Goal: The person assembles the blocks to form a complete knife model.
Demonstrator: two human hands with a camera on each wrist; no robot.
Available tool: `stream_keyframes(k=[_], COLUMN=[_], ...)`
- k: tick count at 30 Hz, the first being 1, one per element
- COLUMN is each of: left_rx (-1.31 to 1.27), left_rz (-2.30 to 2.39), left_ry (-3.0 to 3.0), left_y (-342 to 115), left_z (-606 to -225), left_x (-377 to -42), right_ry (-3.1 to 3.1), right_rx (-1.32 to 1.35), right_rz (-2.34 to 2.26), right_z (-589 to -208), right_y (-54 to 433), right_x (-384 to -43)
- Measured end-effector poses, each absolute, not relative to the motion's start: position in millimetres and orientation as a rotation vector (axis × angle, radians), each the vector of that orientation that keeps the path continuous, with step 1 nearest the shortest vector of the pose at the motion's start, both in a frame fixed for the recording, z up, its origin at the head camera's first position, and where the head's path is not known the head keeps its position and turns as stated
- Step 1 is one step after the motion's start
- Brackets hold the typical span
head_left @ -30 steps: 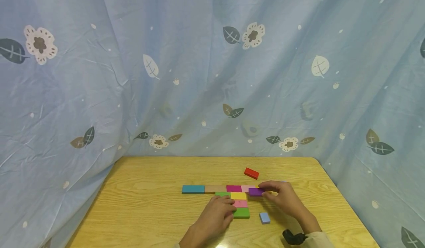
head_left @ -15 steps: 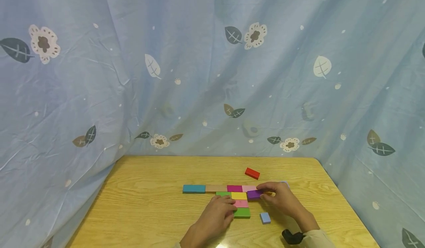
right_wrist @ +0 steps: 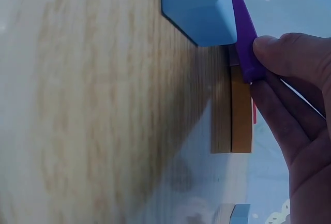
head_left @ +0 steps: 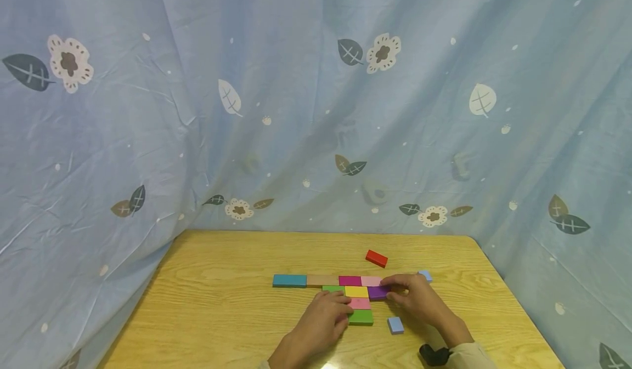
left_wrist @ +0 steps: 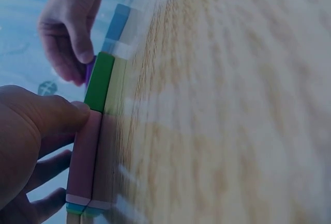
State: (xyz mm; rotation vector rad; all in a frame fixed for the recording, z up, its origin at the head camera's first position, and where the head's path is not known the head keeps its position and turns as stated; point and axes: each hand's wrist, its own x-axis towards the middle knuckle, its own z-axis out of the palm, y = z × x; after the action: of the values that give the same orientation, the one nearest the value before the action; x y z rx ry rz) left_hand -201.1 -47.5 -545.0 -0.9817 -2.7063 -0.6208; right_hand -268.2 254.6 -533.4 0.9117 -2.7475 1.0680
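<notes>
My right hand (head_left: pixel 417 297) pinches a purple block (head_left: pixel 378 293) at its right end, thumb on the near side. The purple block lies against the right side of a yellow block (head_left: pixel 356 291). My left hand (head_left: pixel 323 319) rests over the left part of the block group, its fingertips on a pink block (head_left: pixel 360 304) and at a green block (head_left: pixel 361 317). In the left wrist view the thumb touches where the green block (left_wrist: pixel 100 81) meets a pink block (left_wrist: pixel 84 154). Another green block (head_left: pixel 333 288) shows above the left fingers. Blocks under the left hand are hidden.
Behind runs a row: teal block (head_left: pixel 289 280), tan block (head_left: pixel 322 280), magenta block (head_left: pixel 350 280), light pink block (head_left: pixel 370 280). An orange block (right_wrist: pixel 241 115) continues it behind the right hand. Loose lie a red block (head_left: pixel 377 258), a blue block (head_left: pixel 395 325) and another blue block (head_left: pixel 425 276).
My right hand has moved the purple block slightly left and toward me, from overlapping the back row down against the yellow block. The left hand stays in place.
</notes>
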Motion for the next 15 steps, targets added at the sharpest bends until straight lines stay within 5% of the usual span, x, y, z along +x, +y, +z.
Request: stream_keyframes(k=[15], left_rx=[-0.976], left_rz=[-0.619], left_ry=[-2.728], left_y=[-47.4], left_z=[-543.6], left_x=[-200.7], right_ry=[-2.721], right_rx=[0.913], right_rz=[0.978], right_z=[-537.7], right_y=[251.5], right_x=[-266.8])
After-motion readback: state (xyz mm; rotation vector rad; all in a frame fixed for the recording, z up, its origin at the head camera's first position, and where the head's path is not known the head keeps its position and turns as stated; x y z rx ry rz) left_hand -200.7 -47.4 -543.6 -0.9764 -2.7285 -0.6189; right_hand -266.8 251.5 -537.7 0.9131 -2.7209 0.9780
